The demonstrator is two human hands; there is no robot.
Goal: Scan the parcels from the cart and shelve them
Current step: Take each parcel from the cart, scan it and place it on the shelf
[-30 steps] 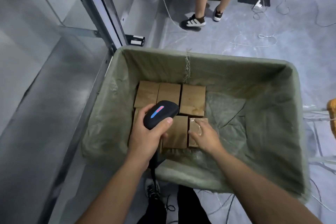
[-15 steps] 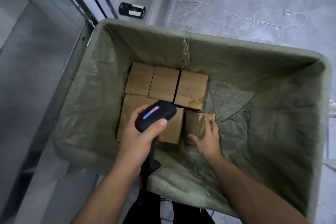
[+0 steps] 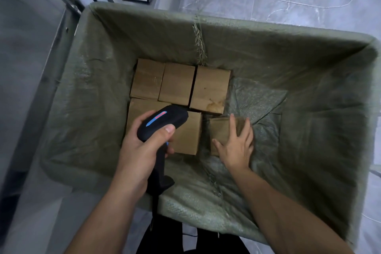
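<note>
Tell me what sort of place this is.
Probably a parcel depot or stockroom: a left hand holds a barcode scanner over brown cardboard parcels in a sack-lined cart, with metal shelving alongside.

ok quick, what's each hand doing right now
left hand: grips the black scanner
right hand: open, fingers spread on the small parcel
</note>
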